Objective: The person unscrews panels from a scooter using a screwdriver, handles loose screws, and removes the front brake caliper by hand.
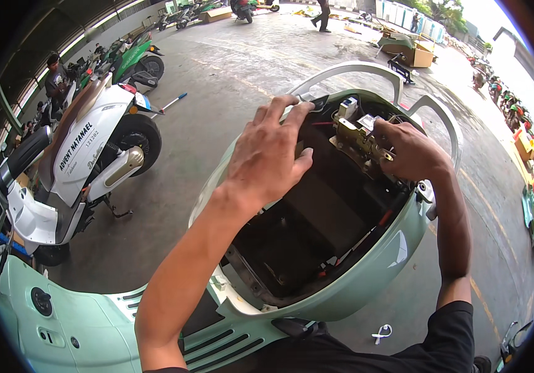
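Observation:
A pale green scooter body (360, 298) stands before me, its dark under-seat compartment (316, 217) uncovered. At the compartment's far end is a brass-coloured metal bracket (357, 142), which looks like a seat latch. My right hand (419, 149) has its fingers curled at the bracket's right side, gripping it; the fingertips are partly hidden. A small white connector block (347, 107) sits just beyond the bracket. My left hand (267, 149) reaches over the left rim, thumb apart from the fingers, fingertips at the far left edge beside a dark piece of trim. I see nothing held in it.
A light grey grab rail (372, 69) curves around the scooter's tail. To the left stands a white scooter (83, 149). A small white looped strap (382, 334) lies on the floor at right. Another person (57, 81) is at the far left; cardboard boxes (421, 55) stand beyond.

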Motion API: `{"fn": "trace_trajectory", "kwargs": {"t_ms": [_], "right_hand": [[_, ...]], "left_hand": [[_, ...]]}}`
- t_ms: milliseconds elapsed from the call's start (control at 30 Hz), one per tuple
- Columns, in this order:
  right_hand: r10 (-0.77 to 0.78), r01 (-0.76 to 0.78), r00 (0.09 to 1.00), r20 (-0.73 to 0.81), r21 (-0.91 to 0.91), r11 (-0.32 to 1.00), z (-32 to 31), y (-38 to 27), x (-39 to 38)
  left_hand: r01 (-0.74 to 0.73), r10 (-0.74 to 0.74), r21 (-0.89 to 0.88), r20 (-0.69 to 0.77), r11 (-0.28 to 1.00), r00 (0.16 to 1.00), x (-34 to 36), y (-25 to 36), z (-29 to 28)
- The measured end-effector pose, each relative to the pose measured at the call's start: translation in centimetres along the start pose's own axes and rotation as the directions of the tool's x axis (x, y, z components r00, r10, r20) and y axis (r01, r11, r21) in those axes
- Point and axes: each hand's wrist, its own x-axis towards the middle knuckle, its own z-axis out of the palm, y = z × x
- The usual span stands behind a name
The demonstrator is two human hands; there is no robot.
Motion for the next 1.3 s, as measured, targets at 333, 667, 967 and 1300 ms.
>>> {"fn": "trace_trajectory", "kwargs": {"t_ms": [333,667,967,1300], "right_hand": [[-0.026,0.022,0.998,0.06,0.061,0.998,0.3,1.0,0.4],[-0.112,0.113,0.993,-0.027,0.03,0.993,0.5,0.3,0.6],[-0.102,0.102,0.994,-0.048,-0.001,0.995,0.4,0.0,0.6],[-0.064,0.064,0.997,-0.046,-0.006,0.998,0.5,-0.3,0.6]], "left_hand": [[-0.025,0.026,-0.01,0.217,1.0,0.976,6.3,1.1,10.9],[0.113,-0.085,-0.071,0.315,0.991,0.945,7.0,1.3,10.6],[0.315,-0.273,-0.304,0.175,0.899,0.946,5.2,1.1,12.0],[0.41,-0.346,-0.475,0.219,0.779,0.912,3.9,-0.3,14.3]]}}
